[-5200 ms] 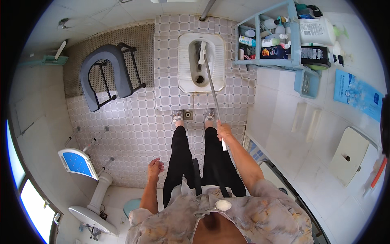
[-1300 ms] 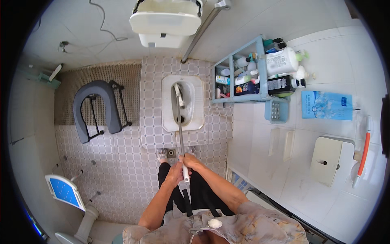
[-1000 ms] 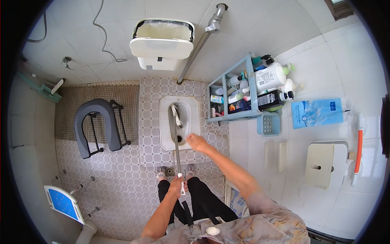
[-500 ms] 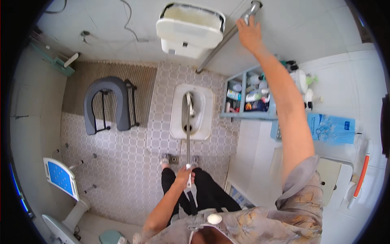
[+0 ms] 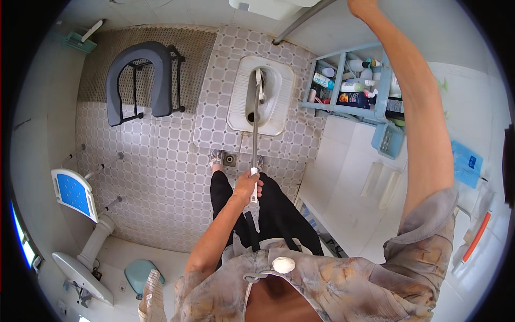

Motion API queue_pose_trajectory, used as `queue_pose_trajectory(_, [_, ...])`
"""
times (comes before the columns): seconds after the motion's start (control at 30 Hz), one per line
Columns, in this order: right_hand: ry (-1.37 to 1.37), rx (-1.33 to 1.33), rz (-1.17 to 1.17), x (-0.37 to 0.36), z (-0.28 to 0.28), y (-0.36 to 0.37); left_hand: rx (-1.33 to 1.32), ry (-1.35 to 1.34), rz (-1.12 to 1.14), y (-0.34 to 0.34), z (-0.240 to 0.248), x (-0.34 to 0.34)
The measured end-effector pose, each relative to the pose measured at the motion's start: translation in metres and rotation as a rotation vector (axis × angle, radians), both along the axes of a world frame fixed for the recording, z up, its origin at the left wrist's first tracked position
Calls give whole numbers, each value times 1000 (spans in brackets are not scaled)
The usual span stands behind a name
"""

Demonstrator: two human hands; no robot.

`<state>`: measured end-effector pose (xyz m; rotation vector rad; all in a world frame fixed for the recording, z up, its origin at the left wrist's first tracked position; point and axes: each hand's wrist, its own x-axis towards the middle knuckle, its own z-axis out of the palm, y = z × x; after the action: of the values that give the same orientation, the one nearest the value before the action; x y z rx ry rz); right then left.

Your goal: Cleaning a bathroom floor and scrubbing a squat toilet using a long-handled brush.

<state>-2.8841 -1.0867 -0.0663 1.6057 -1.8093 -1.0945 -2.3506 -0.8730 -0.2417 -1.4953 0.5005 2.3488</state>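
Observation:
My left hand point(image 5: 247, 185) is closed around the white grip of a long-handled toilet brush point(image 5: 255, 134). The brush's metal pole runs forward from my hand, and its whitish head rests inside the white squat toilet point(image 5: 288, 96) set in the floor. My right arm stretches far forward and to the right. Only part of my right hand point(image 5: 363, 6) shows at the top edge, near a grey pipe point(image 5: 303, 22) on the wall; its fingers are cut off by the frame.
A grey U-shaped seat frame point(image 5: 113, 88) stands on a brown mat at the left. Right of the toilet is a light-blue shelf point(image 5: 343, 110) with several bottles. A blue-and-white folding seat point(image 5: 74, 190) is on the left wall, above a washbasin point(image 5: 80, 276).
The view has tipped down toward me, so the white cistern and the flush valve my right hand was touching have slid out at the top. My left hand keeps its hold on the toilet brush.

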Motion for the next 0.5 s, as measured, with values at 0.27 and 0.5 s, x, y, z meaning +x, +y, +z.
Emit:
queue_pose_trajectory(0.27, [-466, -388, -166, 20, -1, -10, 0, -3, -12, -2, -3, 11])
queue_pose_trajectory(0.5, [-840, -641, -345, 93, -100, 119, -8, 78, -111, 7, 8, -12])
